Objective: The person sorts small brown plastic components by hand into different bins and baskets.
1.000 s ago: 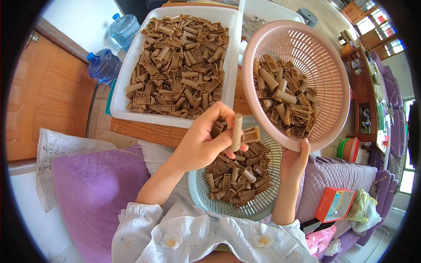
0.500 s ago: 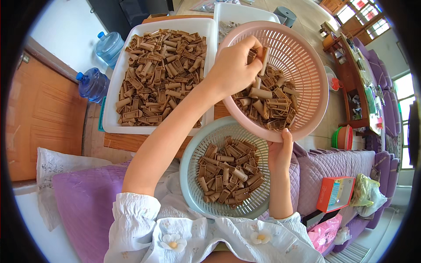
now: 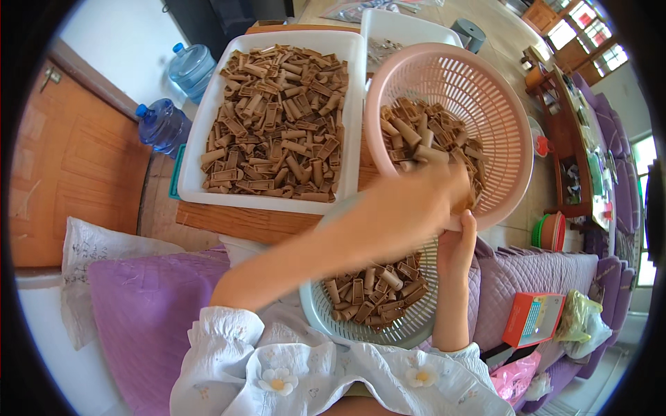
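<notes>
Left hand (image 3: 409,208) blurry, right at lower rim of pink basket (image 3: 479,104); can't tell if grip is closed or what's in it. Right hand (image 3: 456,244) under same rim, clamped on edge, holding basket tilted. Brown plastic pieces (image 3: 423,139) piled inside pink basket. Pale green basket (image 3: 409,326) just below it on lap, more brown bits inside. White tray (image 3: 350,104) of same pieces on bench, left of pink basket.
</notes>
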Demonstrator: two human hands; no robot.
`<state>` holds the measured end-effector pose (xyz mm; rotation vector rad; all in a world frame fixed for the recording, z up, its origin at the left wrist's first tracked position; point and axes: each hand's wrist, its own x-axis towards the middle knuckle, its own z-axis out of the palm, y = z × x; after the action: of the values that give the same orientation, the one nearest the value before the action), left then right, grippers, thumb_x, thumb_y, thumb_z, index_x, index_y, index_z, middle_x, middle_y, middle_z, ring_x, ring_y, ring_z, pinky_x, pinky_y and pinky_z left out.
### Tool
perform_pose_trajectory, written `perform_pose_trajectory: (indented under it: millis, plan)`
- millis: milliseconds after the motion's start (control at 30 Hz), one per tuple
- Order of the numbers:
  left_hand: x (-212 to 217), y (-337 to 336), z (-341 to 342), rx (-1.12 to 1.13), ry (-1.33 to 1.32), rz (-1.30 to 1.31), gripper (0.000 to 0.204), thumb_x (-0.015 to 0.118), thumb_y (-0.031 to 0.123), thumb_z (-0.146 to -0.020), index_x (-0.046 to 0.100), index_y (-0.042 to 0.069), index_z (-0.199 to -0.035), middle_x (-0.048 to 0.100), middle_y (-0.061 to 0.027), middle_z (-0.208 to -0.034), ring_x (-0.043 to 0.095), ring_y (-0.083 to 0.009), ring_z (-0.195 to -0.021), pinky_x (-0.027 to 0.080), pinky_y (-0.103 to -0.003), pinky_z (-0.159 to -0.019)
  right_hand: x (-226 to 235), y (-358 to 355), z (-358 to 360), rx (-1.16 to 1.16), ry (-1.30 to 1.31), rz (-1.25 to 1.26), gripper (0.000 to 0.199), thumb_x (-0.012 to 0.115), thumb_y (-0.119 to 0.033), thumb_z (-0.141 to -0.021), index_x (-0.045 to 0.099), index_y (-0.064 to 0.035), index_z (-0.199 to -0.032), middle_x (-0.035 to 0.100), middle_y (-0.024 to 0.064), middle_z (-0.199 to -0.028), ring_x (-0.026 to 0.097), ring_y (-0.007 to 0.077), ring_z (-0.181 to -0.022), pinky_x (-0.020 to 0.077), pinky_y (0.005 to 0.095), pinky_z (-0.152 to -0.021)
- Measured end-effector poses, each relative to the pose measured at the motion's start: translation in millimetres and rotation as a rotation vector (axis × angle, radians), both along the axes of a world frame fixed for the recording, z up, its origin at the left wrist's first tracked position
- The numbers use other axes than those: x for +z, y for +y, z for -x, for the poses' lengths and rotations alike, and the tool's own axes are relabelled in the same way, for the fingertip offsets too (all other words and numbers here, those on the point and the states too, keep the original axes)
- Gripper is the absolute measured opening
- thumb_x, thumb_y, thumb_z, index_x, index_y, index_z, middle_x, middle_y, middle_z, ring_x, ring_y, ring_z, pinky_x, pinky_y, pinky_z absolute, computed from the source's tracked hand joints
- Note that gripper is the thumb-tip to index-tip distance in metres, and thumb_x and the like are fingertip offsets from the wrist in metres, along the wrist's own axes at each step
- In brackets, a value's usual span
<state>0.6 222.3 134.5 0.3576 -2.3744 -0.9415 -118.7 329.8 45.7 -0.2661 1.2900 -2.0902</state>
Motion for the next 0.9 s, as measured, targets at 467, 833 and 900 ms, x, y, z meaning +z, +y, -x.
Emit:
perform_pose_trajectory:
  millis: [467, 833, 900]
  plan:
    - [-35.9, 23.3, -66.6, -0.114, -0.195, 0.116, 0.031, 0.065, 0.022, -0.065, 0.055, 0.009, -0.091, 0.055, -0.0035, -0.088, 0.055, -0.0179, -0.076, 0.045, -0.030, -0.066, -11.5, 7.0, 8.9, 0.062, -0.011, 0.018, 0.036, 0.046, -0.025, -0.083, 0.042, -0.0015, -0.110, 0.053, 0.0092, -0.101, 0.053, 0.0193, -0.091, 0.0435, 0.0318, -0.080]
    - [-106.5, -133.4, -134.7, 0.421, -0.677, 0.335, 0.031, 0.051, -0.006, -0.067, 0.053, 0.004, -0.097, 0.052, -0.0100, -0.094, 0.051, -0.0264, -0.089, 0.045, -0.035, -0.075, -5.5, 4.8, 3.1, 0.026, -0.033, 0.035, 0.033, 0.046, -0.021, -0.083, 0.041, -0.0021, -0.110, 0.052, 0.0089, -0.103, 0.053, 0.0194, -0.092, 0.0441, 0.0331, -0.080]
    - [-111.1, -139.7, -132.7, 0.440, -0.689, 0.341, 0.025, 0.052, -0.004, -0.067, 0.055, 0.003, -0.091, 0.053, -0.0111, -0.090, 0.053, -0.0268, -0.087, 0.045, -0.036, -0.074, -5.6, 5.5, 3.5, 0.005, -0.039, 0.029, 0.032, 0.046, -0.020, -0.083, 0.041, -0.0024, -0.110, 0.052, 0.0086, -0.103, 0.053, 0.0193, -0.092, 0.0441, 0.0330, -0.080]
